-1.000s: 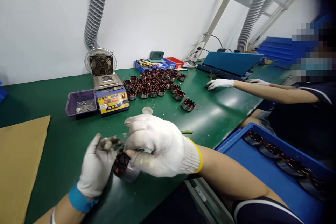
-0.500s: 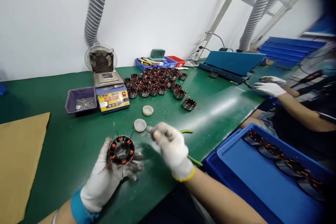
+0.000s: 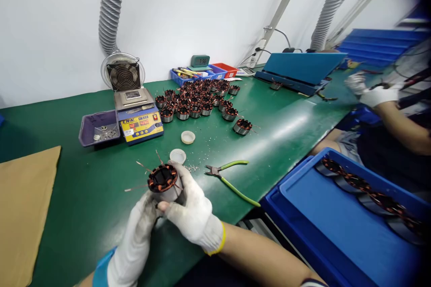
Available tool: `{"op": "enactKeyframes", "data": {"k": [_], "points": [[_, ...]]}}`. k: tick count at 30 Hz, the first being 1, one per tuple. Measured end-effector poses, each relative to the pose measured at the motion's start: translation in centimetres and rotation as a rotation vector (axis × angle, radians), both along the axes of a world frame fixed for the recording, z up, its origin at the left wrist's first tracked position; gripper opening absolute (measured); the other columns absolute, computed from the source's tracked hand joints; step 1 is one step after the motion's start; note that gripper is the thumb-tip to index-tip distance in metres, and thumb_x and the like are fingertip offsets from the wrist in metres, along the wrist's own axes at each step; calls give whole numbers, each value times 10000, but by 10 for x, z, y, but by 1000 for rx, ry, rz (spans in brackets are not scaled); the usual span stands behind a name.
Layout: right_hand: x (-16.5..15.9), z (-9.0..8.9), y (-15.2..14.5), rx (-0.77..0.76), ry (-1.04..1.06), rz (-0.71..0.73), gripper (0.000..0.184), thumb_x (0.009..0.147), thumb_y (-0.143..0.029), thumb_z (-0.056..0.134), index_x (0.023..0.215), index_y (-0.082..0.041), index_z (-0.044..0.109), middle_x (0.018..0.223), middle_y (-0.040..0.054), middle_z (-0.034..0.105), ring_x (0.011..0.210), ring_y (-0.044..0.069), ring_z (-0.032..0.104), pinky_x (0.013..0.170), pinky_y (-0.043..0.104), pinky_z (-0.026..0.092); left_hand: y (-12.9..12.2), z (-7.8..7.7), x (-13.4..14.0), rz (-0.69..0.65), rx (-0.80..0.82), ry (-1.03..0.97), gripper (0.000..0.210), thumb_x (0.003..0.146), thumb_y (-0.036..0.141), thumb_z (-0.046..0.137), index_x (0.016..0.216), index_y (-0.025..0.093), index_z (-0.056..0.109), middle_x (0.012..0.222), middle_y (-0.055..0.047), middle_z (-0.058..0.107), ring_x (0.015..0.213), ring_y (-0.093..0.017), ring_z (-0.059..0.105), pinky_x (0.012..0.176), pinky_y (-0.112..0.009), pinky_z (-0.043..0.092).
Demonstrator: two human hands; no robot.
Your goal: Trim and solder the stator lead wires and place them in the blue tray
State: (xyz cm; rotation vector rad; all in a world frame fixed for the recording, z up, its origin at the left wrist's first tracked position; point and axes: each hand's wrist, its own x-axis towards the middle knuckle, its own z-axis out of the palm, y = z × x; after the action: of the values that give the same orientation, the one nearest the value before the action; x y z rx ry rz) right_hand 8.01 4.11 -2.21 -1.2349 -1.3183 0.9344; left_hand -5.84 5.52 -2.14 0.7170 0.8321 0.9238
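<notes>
Between my two gloved hands, low over the green table, is a motor stator point(image 3: 165, 190) with copper windings and loose wire ends sticking out to the left and up. My right hand point(image 3: 191, 210) grips its right side, the bare thumb tip at the lower front. My left hand point(image 3: 136, 228) is closed against its lower left; part of those fingers is hidden behind the stator. Green-handled cutting pliers point(image 3: 232, 178) lie with jaws apart to the right of my right hand. Just beyond the stator sit two small white dishes, a nearer one point(image 3: 178, 156) and a farther one point(image 3: 187, 137).
Many stators point(image 3: 195, 98) crowd the table's middle. Left of them stand a yellow-blue soldering pot unit point(image 3: 143, 126), a purple bin point(image 3: 100, 128) and a fan with duct point(image 3: 124, 76). A blue tray point(image 3: 323, 215) holding stators is at right, near a co-worker's gloved hands point(image 3: 377, 92). Cardboard point(image 3: 27, 206) lies left.
My right hand has moved left from the pliers and taken hold of the stator. The stator has turned from facing me to nearly upright. The co-worker's hands have shifted right.
</notes>
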Motion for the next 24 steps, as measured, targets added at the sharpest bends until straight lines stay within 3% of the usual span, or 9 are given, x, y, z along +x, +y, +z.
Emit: {"op": "enactKeyframes", "data": {"k": [3, 8, 10, 14, 18, 20, 24], "points": [[11, -9, -10, -38, 41, 72, 821, 651, -284, 765, 1382, -251, 393, 1277, 84, 569, 1151, 262, 577, 1003, 385, 476, 0, 2, 7, 40, 87, 55, 508, 554, 359, 870, 996, 209, 670, 1083, -77, 687, 1183, -379, 516, 977, -418, 469], [22, -14, -27, -75, 46, 202, 853, 620, -247, 787, 1381, -247, 401, 1294, 104, 554, 1156, 271, 575, 991, 383, 482, -2, 12, 7, 154, 276, 197, 577, 639, 543, 795, 1109, 249, 637, 1209, -46, 627, 1112, -268, 574, 931, -306, 473], [23, -11, -29, -93, 45, 279, 849, 606, -243, 798, 1368, -239, 421, 1277, 105, 568, 1143, 272, 583, 982, 389, 484, 0, 17, 6, 134, 295, 244, 542, 675, 606, 735, 1042, 212, 677, 1129, -61, 668, 1054, -250, 596, 907, -281, 471], [25, -4, -30, -103, -3, 365, 816, 544, -228, 831, 1291, -225, 505, 1239, 92, 591, 1134, 270, 585, 1004, 386, 459, 9, 20, 2, 178, 328, 350, 424, 795, 586, 627, 705, 176, 680, 718, -29, 660, 693, -171, 594, 665, -235, 474], [32, 2, -29, -123, -60, 317, 802, 545, -234, 824, 1279, -220, 498, 1167, 84, 624, 1046, 251, 632, 954, 370, 495, 20, 21, -9, 254, 370, 165, 483, 793, 648, 573, 709, 183, 676, 814, -34, 640, 726, -186, 584, 672, -265, 484], [38, 5, -28, -131, -90, 281, 802, 557, -245, 820, 1285, -231, 484, 1149, 80, 629, 1007, 243, 648, 908, 360, 521, 25, 24, -14, 203, 303, 138, 541, 769, 711, 536, 789, 190, 683, 828, -42, 638, 708, -198, 582, 640, -283, 493], [49, 8, -27, -13, -192, 250, 787, 557, -304, 835, 1261, -213, 497, 1171, 94, 611, 1051, 249, 624, 927, 359, 503, 31, 31, -14, -157, 314, 409, 529, 754, 689, 575, 711, 165, 635, 676, -30, 577, 605, -165, 505, 568, -254, 439]]}}
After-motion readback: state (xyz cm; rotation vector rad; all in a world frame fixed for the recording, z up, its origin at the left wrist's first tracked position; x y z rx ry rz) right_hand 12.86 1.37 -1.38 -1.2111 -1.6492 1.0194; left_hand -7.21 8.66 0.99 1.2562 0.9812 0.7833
